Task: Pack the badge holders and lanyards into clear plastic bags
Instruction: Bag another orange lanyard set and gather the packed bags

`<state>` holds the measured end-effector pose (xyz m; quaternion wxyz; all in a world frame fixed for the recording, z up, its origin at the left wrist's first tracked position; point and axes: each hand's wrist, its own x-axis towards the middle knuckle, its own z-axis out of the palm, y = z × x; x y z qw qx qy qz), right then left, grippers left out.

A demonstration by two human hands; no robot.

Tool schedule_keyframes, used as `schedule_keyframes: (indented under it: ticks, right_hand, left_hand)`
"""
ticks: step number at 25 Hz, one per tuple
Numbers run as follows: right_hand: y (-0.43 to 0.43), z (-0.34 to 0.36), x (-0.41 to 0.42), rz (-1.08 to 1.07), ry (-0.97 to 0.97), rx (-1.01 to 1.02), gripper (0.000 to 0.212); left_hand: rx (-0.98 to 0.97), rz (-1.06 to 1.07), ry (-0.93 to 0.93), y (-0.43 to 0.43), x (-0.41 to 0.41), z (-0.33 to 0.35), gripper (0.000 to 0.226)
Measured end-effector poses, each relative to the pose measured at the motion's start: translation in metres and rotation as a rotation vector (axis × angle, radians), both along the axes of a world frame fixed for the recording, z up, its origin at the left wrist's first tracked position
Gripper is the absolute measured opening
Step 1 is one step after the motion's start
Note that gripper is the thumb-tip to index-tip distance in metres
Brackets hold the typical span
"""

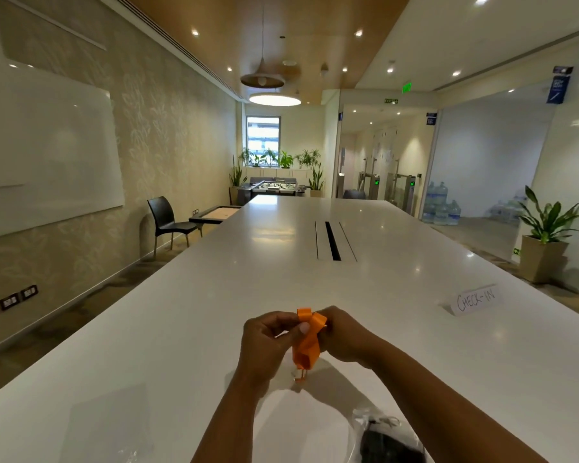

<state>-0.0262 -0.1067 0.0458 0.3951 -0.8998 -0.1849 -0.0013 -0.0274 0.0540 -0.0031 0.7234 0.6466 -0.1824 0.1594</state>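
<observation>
An orange lanyard [307,342] is bunched into folds and held above the white table [181,329] by both hands. My left hand [268,342] pinches its left side, thumb on the strap. My right hand [345,332] grips the folds from the right. The lanyard's small clip end [300,375] dangles just over the tabletop. A clear plastic bag [390,439] with something dark inside lies at the bottom edge, under my right forearm. Another clear bag [127,454] shows faintly at the lower left.
A folded paper sign reading CHECK-IN [475,300] stands on the table to the right. A cable slot [332,240] runs along the table's middle. A black chair [168,220] stands by the left wall, a potted plant [545,242] at the right.
</observation>
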Motion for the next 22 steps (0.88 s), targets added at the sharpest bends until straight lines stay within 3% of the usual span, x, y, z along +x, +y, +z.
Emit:
schedule_keyframes:
  ticks: [3, 5, 6, 8, 9, 11, 14, 17, 20, 22]
  right_hand:
    - [0.006, 0.011, 0.000, 0.002, -0.028, 0.272, 0.012]
    - [0.006, 0.026, -0.001, 0.005, 0.000, 0.558, 0.020]
    - [0.004, 0.035, -0.001, 0.012, -0.001, 0.689, 0.022]
    - [-0.001, 0.055, -0.003, 0.021, 0.012, 0.930, 0.021]
    - [-0.005, 0.062, -0.005, 0.024, 0.031, 1.036, 0.020]
    - [-0.015, 0.070, -0.009, 0.003, 0.053, 1.154, 0.024]
    - [-0.040, 0.065, -0.016, -0.036, 0.017, 1.202, 0.027]
    - [-0.070, 0.042, -0.021, 0.000, -0.002, 1.173, 0.029]
    - [-0.085, 0.001, -0.023, -0.092, -0.082, 0.902, 0.040]
    - [-0.079, -0.021, -0.028, -0.128, -0.153, 0.717, 0.077]
  left_hand:
    - [-0.010, 0.066, 0.057, 0.017, 0.008, -0.004, 0.023]
    - [0.276, -0.085, 0.110, 0.022, 0.013, -0.010, 0.067]
    - [0.417, -0.155, 0.135, 0.020, 0.012, -0.013, 0.075]
    - [0.525, -0.201, 0.165, 0.013, 0.011, -0.019, 0.050]
    - [0.481, -0.200, 0.174, 0.010, 0.010, -0.021, 0.035]
    - [0.324, -0.229, 0.191, 0.006, 0.008, -0.021, 0.028]
    - [-0.017, -0.327, 0.253, 0.008, 0.008, -0.015, 0.035]
    - [-0.285, -0.403, 0.311, 0.014, 0.010, -0.012, 0.020]
    - [-0.318, -0.385, 0.377, 0.014, 0.011, -0.011, 0.023]
    - [-0.239, -0.351, 0.388, 0.013, 0.011, -0.012, 0.032]
